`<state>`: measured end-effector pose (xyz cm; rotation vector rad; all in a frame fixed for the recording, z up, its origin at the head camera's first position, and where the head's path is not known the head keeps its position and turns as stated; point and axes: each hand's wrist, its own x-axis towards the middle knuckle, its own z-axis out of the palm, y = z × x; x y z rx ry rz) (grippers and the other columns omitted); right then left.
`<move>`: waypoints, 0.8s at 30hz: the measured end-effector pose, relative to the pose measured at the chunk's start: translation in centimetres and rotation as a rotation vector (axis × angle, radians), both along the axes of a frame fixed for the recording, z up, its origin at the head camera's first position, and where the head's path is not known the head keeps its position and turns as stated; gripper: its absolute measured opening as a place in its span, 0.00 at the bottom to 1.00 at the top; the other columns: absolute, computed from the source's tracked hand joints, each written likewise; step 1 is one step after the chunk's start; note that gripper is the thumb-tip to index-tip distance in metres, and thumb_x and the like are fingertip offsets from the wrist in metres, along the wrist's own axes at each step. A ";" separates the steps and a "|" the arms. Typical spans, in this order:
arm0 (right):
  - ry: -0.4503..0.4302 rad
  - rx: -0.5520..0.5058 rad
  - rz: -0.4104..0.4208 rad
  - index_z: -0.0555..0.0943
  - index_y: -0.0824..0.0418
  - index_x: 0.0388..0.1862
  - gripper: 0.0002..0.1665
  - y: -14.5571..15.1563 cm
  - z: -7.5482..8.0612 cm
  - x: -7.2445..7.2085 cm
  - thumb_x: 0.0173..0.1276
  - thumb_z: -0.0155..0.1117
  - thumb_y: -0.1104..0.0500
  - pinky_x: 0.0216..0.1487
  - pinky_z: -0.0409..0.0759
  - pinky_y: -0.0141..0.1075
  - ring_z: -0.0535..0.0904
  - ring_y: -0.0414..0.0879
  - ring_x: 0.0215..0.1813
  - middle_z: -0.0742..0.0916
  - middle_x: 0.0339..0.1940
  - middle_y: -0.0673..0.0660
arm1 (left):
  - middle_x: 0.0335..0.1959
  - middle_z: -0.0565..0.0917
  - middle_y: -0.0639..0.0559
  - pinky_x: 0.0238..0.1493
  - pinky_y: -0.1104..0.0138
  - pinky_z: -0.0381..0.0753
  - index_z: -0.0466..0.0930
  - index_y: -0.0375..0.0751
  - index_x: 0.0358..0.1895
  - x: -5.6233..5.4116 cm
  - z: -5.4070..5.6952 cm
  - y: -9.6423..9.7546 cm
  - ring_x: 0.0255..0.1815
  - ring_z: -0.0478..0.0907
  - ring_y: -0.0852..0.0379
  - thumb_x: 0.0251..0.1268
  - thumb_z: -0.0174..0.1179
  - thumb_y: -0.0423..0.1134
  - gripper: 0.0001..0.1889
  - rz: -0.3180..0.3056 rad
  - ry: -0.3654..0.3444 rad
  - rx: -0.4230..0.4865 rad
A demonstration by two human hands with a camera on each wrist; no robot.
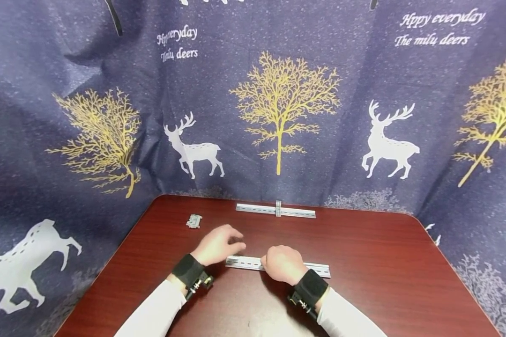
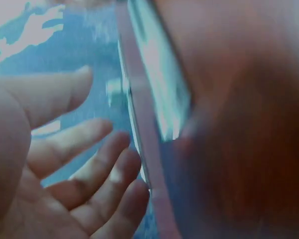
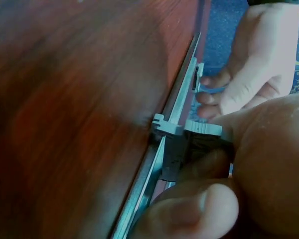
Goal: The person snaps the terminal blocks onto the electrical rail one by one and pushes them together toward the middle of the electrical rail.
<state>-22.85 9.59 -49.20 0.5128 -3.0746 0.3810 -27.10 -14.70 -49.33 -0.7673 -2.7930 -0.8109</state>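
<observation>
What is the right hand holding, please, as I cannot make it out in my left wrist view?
Observer: The right wrist view shows the right hand holding a grey block at the near rail; whether it is seated, I cannot tell.
Operator: Thank you. Would there be any loose block that I am missing?
Observer: Yes, the head view shows a loose block on the table, beyond the left hand and to its left.
Operator: And which part of the near rail does the right hand cover, please?
Observer: In the head view it covers the middle, with both ends of the rail showing.
</observation>
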 end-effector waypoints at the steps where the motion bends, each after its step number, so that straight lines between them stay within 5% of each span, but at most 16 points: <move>1: 0.000 0.002 0.000 0.77 0.51 0.13 0.26 0.0 0.0 0.0 0.76 0.64 0.52 0.27 0.84 0.56 0.85 0.56 0.28 0.83 0.19 0.55 | 0.48 0.91 0.49 0.54 0.53 0.87 0.93 0.40 0.55 -0.2 0.1 -0.5 0.51 0.88 0.49 0.71 0.76 0.47 0.17 0.057 0.009 0.002; 4: 0.001 0.007 0.003 0.77 0.51 0.13 0.27 0.0 -0.1 0.0 0.76 0.63 0.52 0.28 0.84 0.57 0.86 0.56 0.30 0.84 0.21 0.55 | 0.50 0.91 0.47 0.53 0.50 0.87 0.93 0.40 0.58 -0.9 0.4 -1.9 0.53 0.88 0.46 0.71 0.76 0.49 0.20 0.195 0.054 -0.013; 13: -0.013 0.003 -0.009 0.78 0.52 0.14 0.26 -0.1 -0.2 -0.2 0.76 0.62 0.51 0.29 0.84 0.58 0.87 0.56 0.33 0.87 0.26 0.57 | 0.53 0.87 0.36 0.51 0.40 0.87 0.89 0.35 0.61 -2.6 0.3 -5.7 0.57 0.84 0.34 0.72 0.73 0.50 0.25 0.461 0.132 -0.023; 24: -0.011 0.002 -0.004 0.76 0.51 0.13 0.28 0.0 0.0 0.0 0.77 0.62 0.51 0.29 0.84 0.57 0.86 0.56 0.32 0.86 0.24 0.56 | 0.49 0.82 0.24 0.52 0.34 0.84 0.86 0.24 0.54 -3.2 -0.2 -9.1 0.53 0.80 0.25 0.71 0.73 0.51 0.28 0.614 0.017 -0.071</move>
